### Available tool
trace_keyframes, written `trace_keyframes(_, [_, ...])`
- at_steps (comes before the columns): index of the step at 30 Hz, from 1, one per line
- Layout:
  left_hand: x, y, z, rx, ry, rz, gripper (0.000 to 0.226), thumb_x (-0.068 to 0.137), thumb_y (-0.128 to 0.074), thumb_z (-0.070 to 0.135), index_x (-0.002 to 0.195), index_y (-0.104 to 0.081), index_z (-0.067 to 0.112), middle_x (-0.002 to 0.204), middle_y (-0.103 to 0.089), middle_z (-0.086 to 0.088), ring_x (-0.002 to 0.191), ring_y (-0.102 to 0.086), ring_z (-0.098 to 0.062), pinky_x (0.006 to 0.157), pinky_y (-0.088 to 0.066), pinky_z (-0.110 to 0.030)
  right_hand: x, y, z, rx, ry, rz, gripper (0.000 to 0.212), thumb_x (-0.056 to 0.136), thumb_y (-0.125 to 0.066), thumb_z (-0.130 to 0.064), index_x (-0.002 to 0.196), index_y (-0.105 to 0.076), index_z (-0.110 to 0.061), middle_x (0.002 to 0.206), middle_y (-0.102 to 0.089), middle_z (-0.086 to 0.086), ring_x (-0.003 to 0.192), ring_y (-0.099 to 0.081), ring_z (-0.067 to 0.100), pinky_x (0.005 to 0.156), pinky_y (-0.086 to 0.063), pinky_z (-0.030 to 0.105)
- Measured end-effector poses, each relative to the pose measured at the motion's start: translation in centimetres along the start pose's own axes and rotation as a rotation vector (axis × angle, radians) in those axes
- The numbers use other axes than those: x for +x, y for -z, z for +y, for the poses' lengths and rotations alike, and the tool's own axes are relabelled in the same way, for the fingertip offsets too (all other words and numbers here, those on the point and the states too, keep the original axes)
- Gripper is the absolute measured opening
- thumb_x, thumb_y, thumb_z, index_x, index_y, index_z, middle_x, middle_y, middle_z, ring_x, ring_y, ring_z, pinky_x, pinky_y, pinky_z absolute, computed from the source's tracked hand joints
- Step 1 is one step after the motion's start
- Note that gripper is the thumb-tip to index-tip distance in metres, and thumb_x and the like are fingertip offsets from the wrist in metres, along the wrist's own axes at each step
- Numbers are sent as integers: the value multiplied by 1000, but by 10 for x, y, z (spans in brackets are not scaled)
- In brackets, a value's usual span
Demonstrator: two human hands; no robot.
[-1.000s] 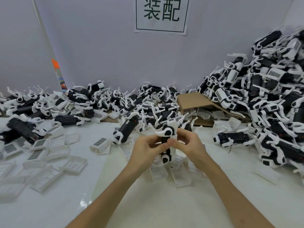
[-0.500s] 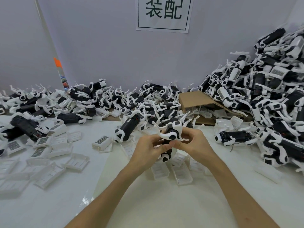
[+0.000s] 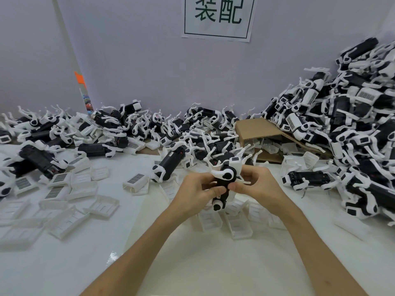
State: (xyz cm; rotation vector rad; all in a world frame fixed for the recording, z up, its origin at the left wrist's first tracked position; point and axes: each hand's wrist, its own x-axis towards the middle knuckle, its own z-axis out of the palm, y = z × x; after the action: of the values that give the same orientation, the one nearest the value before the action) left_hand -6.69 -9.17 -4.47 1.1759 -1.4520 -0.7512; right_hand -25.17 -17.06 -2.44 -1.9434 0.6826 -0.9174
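Both my hands hold one black-and-white toy robot body (image 3: 227,178) with white legs, upright above the white table (image 3: 192,253) at centre. My left hand (image 3: 195,193) grips its left side with curled fingers, thumb near its middle. My right hand (image 3: 256,186) grips the right side, thumb pressed against the body. The toy's lower end with a round white joint (image 3: 218,206) sticks out below my hands. Its middle is hidden by my fingers.
Piles of the same black-and-white toys line the back wall (image 3: 149,129) and rise high at the right (image 3: 352,124). Several white plastic covers (image 3: 70,210) lie at the left and under my hands. A torn cardboard box (image 3: 256,129) sits behind. A paper sign (image 3: 218,16) hangs on the wall.
The toy has been tilted and raised slightly between my hands, and my fingers have shifted along its body. The camera moved a little closer.
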Motion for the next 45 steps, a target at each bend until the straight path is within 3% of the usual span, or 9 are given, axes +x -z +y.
trace_keyframes(4, [0,-3,3,-12,-20,27,21,88,-75,12,107,-75,22,98,-78,8,95,-74,-8,83,-57,-23,1,-11,-3,-2,-2,114,51,56,-92,-34,98,-73,-11,90,-75,9,88,-72,28,87,-58,50])
trace_keyframes(9, [3,8,-1,168,10,148,20,85,-77,9,99,-78,23,95,-78,9,89,-73,-2,82,-55,-20,1,-8,3,-173,20,262,43,57,-96,-34,77,-62,-18,65,-62,-10,58,-52,3,55,-44,18])
trace_keyframes(13, [3,18,3,-94,61,163,21,90,-70,2,109,-74,10,95,-78,9,89,-74,-6,78,-57,-20,0,4,-1,30,4,193,34,64,-83,-39,94,-74,-25,93,-75,-1,84,-68,12,77,-54,25])
trace_keyframes(16, [3,15,7,-271,67,210,21,91,-70,6,108,-74,18,95,-79,8,87,-74,-7,69,-57,-18,0,1,-3,119,0,200,40,74,-75,-38,112,-71,-29,104,-73,10,96,-67,24,91,-56,42])
trace_keyframes(22, [-1,8,12,-336,56,178,23,90,-72,12,109,-74,24,98,-78,7,89,-75,-8,65,-56,-18,2,-18,-6,260,-33,173,43,68,-77,-29,96,-51,-9,87,-74,9,79,-68,22,76,-54,41])
trace_keyframes(26, [-3,4,14,-276,14,136,24,90,-73,11,104,-74,30,97,-78,8,88,-75,-8,64,-56,-17,0,-27,-6,241,0,200,49,71,-76,-33,89,-51,5,91,-63,34,79,-62,28,77,-53,53])
trace_keyframes(31, [-3,2,14,-222,-7,134,24,89,-74,12,105,-74,30,98,-78,7,89,-75,-13,66,-58,-21,-1,-28,-6,215,1,196,43,74,-76,-37,88,-55,-1,85,-67,21,76,-65,24,73,-55,41])
trace_keyframes(38, [-2,5,12,-234,11,158,22,89,-75,18,108,-74,29,102,-78,6,91,-75,-15,70,-61,-28,-2,-27,-5,217,8,146,32,75,-81,-25,94,-59,-10,101,-75,14,95,-71,30,88,-57,42])
trace_keyframes(45, [-2,6,10,-236,33,126,20,91,-72,16,107,-74,28,99,-78,5,89,-75,-14,65,-58,-21,0,-30,-4,214,17,201,34,72,-78,-29,95,-61,-11,99,-75,10,91,-73,25,79,-58,32])
